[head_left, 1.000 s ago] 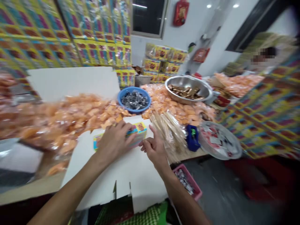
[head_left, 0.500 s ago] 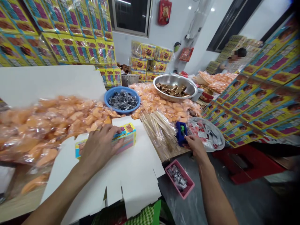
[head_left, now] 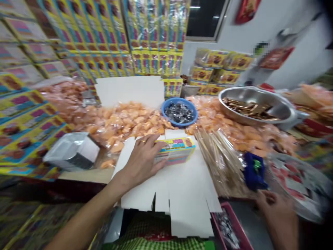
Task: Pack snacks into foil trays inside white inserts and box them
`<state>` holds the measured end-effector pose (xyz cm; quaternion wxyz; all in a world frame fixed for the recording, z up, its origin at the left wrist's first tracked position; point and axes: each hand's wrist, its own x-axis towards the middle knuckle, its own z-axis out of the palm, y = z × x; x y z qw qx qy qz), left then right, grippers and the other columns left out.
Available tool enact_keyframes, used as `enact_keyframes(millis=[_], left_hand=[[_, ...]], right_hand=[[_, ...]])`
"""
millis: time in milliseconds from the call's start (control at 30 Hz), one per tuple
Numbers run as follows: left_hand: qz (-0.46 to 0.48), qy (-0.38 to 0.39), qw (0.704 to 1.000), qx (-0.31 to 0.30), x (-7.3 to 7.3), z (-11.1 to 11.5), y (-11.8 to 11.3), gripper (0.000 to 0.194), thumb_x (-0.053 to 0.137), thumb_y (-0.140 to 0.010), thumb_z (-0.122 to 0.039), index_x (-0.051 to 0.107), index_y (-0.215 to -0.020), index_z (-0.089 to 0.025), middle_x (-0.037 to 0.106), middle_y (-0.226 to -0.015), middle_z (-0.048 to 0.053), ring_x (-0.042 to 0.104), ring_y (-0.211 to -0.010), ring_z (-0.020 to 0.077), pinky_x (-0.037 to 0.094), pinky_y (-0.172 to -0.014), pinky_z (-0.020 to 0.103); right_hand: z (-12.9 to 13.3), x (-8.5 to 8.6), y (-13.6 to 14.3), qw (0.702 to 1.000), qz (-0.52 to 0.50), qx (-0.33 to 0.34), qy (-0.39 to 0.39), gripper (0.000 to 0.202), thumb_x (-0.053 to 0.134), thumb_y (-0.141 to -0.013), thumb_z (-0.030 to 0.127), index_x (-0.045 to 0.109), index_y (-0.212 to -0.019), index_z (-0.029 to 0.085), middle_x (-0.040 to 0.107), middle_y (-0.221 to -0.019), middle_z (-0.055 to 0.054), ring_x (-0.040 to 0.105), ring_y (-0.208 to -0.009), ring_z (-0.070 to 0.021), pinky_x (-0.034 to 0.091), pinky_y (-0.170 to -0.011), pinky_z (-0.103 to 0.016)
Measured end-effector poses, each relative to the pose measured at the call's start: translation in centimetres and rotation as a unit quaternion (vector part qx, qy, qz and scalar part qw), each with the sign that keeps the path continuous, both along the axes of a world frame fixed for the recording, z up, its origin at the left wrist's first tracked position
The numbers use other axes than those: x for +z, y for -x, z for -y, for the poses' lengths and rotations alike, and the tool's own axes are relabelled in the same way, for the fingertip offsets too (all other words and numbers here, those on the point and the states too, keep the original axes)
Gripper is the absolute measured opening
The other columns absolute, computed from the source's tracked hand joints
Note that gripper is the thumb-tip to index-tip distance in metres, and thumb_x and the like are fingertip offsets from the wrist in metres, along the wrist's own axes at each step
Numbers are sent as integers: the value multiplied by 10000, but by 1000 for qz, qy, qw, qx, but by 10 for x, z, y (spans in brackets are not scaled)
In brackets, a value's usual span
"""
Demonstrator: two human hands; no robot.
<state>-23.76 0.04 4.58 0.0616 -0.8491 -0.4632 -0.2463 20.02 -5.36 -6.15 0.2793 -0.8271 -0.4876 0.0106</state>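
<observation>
My left hand [head_left: 144, 158] grips a small printed carton [head_left: 179, 149], yellow and blue, its thumb on the near side and fingers over the top. The carton lies on flat white cardboard [head_left: 145, 189] in front of me. My right hand [head_left: 279, 211] is on the right, just in front of a blue tape dispenser [head_left: 255, 172] with a green roll. Its thumb and forefinger are pinched together. Blur hides what, if anything, is between them.
Wrapped orange pieces [head_left: 135, 119] spread behind the cardboard. A blue basin [head_left: 179, 113] holds dark packets. Thin wooden sticks [head_left: 221, 159] lie right of the cardboard. Around them are a metal bowl [head_left: 283, 107], a pink bin [head_left: 231, 225], a sachet basket [head_left: 307, 198] and stacked cartons [head_left: 156, 31].
My view has turned left. My right hand has come away from the tape dispenser's near end, toward me. My left hand stays on the carton.
</observation>
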Motion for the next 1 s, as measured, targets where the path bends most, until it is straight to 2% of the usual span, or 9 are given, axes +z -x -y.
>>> enact_keyframes(millis=[67, 133, 200, 267, 400, 533, 667, 867, 1000], left_hand=[[25, -9, 1000, -7, -5, 7, 17, 405, 723, -883, -254, 605, -1261, -168, 567, -1437, 179, 552, -1306, 360, 501, -1028, 563], [58, -19, 998, -27, -14, 9, 29, 272, 662, -931, -202, 623, -1199, -176, 624, -1377, 155, 601, -1258, 308, 530, -1007, 518], [93, -38, 994, -47, -22, 5, 35, 157, 611, -969, -173, 643, -1123, -186, 676, -1314, 131, 644, -1198, 261, 556, -976, 473], [118, -56, 990, -58, -29, 1, 36, 104, 627, -968, -182, 655, -1068, -186, 698, -1285, 130, 666, -1163, 253, 569, -955, 463], [141, -64, 986, -64, -33, -2, 35, 56, 653, -952, -185, 656, -1008, -182, 717, -1249, 138, 674, -1173, 262, 567, -963, 469], [135, -62, 987, -66, -31, 3, 37, 60, 616, -972, -188, 637, -1024, -165, 720, -1217, 139, 649, -1204, 260, 555, -971, 445], [102, -21, 992, -72, -22, 6, 38, 236, 577, -991, -205, 660, -1212, -201, 653, -1307, 123, 610, -1194, 248, 526, -994, 446], [214, 176, 958, -68, 1, -13, 33, 165, 654, -931, -318, 717, -1019, -193, 685, -1075, 64, 647, -995, 192, 521, -866, 336], [187, 274, 943, -31, 16, -31, 27, 351, 786, -823, -492, 658, -927, -181, 707, -960, 20, 645, -861, 169, 459, -714, 261]], right_hand=[[0, 13, 28, 999, -21, 32, 18, 365, 512, -752, 580, 640, -782, 240, 699, -781, -136, 652, -743, -332, 498, -636, -458], [-1, 30, 80, 980, -162, 119, 7, 374, 627, -761, 570, 684, -909, 232, 717, -769, -72, 662, -678, -259, 515, -621, -384], [-5, 49, 146, 913, -326, 239, -60, 334, 693, -801, 513, 691, -947, 213, 668, -663, -17, 628, -596, -189, 524, -595, -321], [-11, 66, 210, 852, -410, 314, -83, 313, 673, -875, 444, 715, -1071, 204, 650, -633, 19, 607, -581, -148, 533, -603, -290], [-31, 85, 286, 757, -519, 393, -52, 721, 652, -912, 415, 424, -1552, 174, 705, -668, 29, 623, -566, -138, 567, -606, -304], [-47, 79, 303, 751, -557, 351, -49, 907, 697, -870, 452, 291, -1611, 122, 715, -666, 10, 646, -554, -156, 550, -540, -286], [-48, 66, 303, 751, -565, 336, -59, 907, 699, -879, 437, 270, -1615, 125, 682, -622, 31, 627, -520, -157, 530, -506, -276], [-46, 52, 304, 745, -543, 372, -111, 836, 660, -921, 388, 264, -1616, 143, 692, -686, 15, 643, -626, -156, 570, -629, -309], [-44, 47, 300, 768, -518, 360, -112, 847, 669, -907, 452, 305, -1606, 144, 718, -731, -16, 671, -672, -184, 590, -706, -361]])
